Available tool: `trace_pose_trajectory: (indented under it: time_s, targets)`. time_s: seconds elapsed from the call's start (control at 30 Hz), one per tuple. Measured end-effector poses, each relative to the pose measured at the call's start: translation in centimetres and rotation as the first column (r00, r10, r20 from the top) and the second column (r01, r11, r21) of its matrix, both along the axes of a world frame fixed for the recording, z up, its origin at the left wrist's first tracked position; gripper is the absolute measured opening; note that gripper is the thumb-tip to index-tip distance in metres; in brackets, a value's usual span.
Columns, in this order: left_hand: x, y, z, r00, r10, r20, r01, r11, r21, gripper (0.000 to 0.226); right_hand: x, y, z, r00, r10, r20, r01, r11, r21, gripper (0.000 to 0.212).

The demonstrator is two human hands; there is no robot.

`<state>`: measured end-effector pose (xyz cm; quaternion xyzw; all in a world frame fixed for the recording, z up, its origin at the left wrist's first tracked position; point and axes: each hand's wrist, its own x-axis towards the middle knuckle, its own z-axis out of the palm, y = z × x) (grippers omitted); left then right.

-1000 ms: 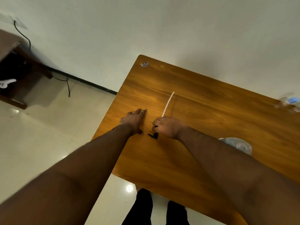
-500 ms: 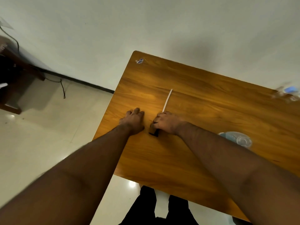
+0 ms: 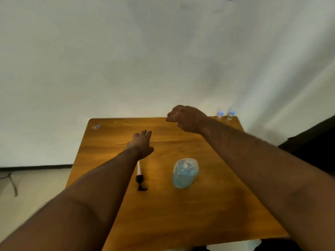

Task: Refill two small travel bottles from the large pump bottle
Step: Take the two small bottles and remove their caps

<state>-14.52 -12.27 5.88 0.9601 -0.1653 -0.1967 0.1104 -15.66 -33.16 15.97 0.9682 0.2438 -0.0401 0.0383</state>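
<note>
Hands point(image 3: 141, 144) point(image 3: 186, 118) hold nothing; pump point(image 3: 140, 175) lies flat, tube pointing away, head nearest.

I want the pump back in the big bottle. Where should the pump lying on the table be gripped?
Grip the pump at its black head, coming from above. It lies flat, tube pointing away, and the left hand covers the tube's far end. Lifted by the head, the tube would likely hang ready for the open bottle.

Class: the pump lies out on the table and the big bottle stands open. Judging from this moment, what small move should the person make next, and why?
Probably carry the right hand, raised with nothing in it, on to the two travel bottles at the table's far right corner and bring one beside the large bottle, whose pump is already out.
</note>
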Motion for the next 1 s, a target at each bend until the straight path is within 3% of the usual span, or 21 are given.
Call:
trace_pose_trajectory:
  time_s: [0.27,0.43,0.57,0.77,0.87,1.0]
  targets:
    - [1.0,-14.8,1.5,0.992,-0.113,0.052,0.115,0.992,-0.046,0.083,-3.0,-15.6,-2.9,0.962,-0.242,-0.128,0.251,0.966,0.057,0.048]
    - [1.9,-23.9,0.0,0.994,-0.104,0.023,0.106,0.991,-0.08,0.083,-2.3,-23.7,-6.5,0.962,-0.253,-0.1,0.253,0.967,-0.015,0.048]
    - [3.1,-30.2,-2.9,0.996,-0.084,-0.036,0.079,0.989,-0.123,0.085,-0.5,-29.1,-10.1,0.944,-0.28,-0.174,0.3,0.949,0.098,0.048]
    - [5.0,-35.6,-8.3,0.993,-0.056,-0.107,0.045,0.993,-0.105,0.084,2.7,-32.9,-14.7,0.875,-0.406,-0.264,0.482,0.784,0.39,0.049]
    - [5.9,-37.1,-10.9,0.994,-0.015,-0.104,0.006,0.996,-0.087,0.082,4.3,-33.3,-16.0,0.881,-0.405,-0.245,0.471,0.79,0.391,0.049]
    - [6.7,-38.4,-13.5,0.994,0.006,-0.106,-0.01,0.999,-0.039,0.089,6.9,-33.0,-17.2,0.892,-0.394,-0.22,0.444,0.854,0.271,0.054]
